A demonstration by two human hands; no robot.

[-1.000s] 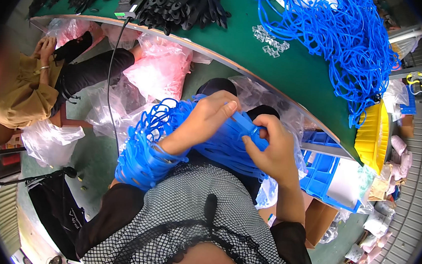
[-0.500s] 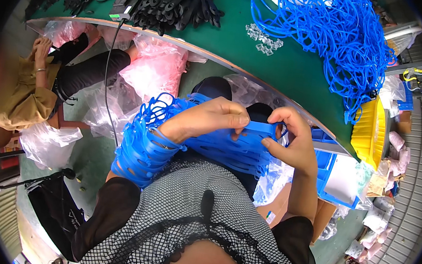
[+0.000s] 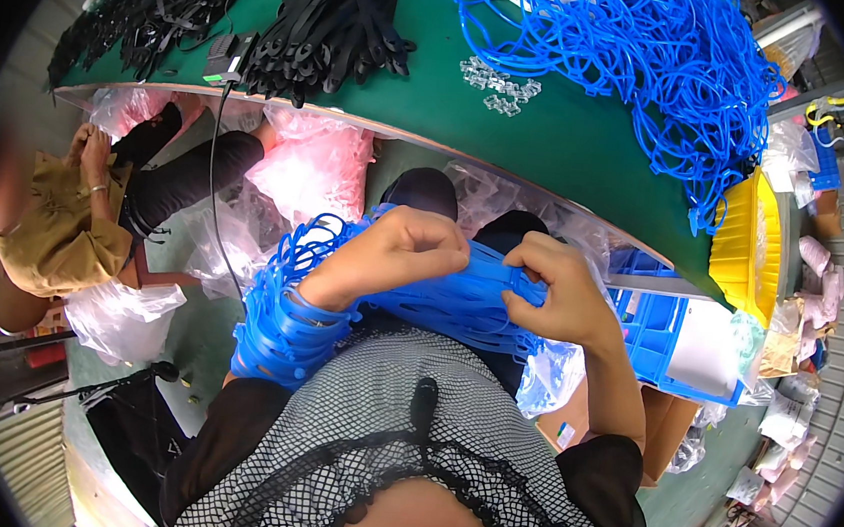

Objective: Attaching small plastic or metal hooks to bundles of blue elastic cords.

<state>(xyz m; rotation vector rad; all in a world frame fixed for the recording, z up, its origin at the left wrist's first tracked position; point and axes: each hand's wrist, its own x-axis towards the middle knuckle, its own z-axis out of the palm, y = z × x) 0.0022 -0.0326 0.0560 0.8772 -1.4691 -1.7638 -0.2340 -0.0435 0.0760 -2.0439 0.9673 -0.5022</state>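
My left hand point(image 3: 387, 257) is closed in a pinch, its fingertips at a blue rubbery strap point(image 3: 487, 265) in front of my body. At the strap's other side, my right hand point(image 3: 562, 294) grips it between thumb and fingers. Several looped blue straps point(image 3: 285, 340) ring my left forearm like sleeves, with thin loops sticking out beyond the wrist. More blue straps point(image 3: 429, 302) lie in a bundle across my lap under both hands. The exact part of the strap inside the fingers is hidden.
On the green table point(image 3: 563, 140) lie a tangled pile of blue straps point(image 3: 649, 73), small clear plastic pieces point(image 3: 498, 87) and black straps point(image 3: 327, 29). A yellow bin point(image 3: 745, 247) is at right, above a blue crate point(image 3: 657, 334). A seated person point(image 3: 70, 213) is at left.
Both hands have shifted slightly left and a little lower, still at the strap. The strap stretched between them now sits closer against the bundle. The view has tilted a little.
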